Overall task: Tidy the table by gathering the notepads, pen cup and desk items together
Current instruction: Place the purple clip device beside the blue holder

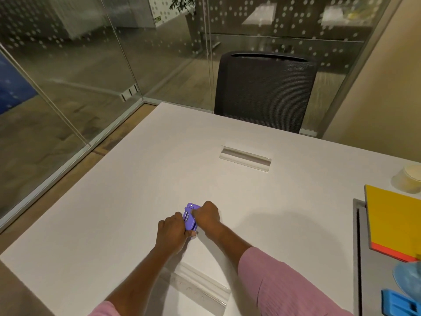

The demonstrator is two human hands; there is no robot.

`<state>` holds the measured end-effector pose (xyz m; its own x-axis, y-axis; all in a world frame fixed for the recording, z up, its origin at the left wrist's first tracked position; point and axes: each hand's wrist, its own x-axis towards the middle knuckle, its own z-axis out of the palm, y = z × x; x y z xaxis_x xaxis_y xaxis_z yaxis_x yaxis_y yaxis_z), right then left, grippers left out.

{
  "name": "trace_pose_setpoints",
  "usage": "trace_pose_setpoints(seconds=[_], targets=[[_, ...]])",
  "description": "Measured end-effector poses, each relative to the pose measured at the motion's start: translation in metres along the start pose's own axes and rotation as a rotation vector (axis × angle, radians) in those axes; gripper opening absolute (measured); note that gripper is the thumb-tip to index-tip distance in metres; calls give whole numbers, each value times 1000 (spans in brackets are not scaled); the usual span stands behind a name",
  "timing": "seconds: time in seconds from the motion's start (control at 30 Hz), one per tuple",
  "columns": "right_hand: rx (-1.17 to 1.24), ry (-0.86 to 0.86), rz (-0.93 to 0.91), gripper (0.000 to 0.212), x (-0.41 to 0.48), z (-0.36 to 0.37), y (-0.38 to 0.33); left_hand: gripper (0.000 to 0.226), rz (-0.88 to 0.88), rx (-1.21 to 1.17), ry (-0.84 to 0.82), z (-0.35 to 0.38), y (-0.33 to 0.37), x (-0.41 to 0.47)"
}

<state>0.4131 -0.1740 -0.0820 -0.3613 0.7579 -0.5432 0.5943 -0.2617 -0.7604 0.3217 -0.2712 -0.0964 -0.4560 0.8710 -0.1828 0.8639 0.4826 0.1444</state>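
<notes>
A small purple stapler (189, 217) lies on the white table (127, 201) near the middle, held between both hands. My left hand (172, 232) grips its left side and near end. My right hand (207, 213) is closed on its right side and top. At the right edge a yellow notepad with an orange-red layer beneath (394, 221) rests on a grey tray (373, 286). A blue desk item (397, 304) and a pale blue object (410, 279) sit at the bottom right, partly cut off.
A black mesh chair (265, 90) stands at the table's far side. A cable slot (245, 158) is cut in the tabletop, another (200, 286) near me. A clear round container (409, 177) sits far right. Glass walls run along the left and back.
</notes>
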Motion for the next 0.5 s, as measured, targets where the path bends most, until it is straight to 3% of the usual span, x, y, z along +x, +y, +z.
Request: trace_pose_setpoints(seconds=[0.17,0.27,0.5], targets=[[184,-46,-74,38,-25,-17,-8,63,-120,-717,11,-10,23,-13],[335,-82,-121,32,-47,-44,-2,82,-169,-890,54,-24,38,-21],[517,-8,-116,31,-105,-116,33,58,-51,-1174,-123,-53,97,-58]])
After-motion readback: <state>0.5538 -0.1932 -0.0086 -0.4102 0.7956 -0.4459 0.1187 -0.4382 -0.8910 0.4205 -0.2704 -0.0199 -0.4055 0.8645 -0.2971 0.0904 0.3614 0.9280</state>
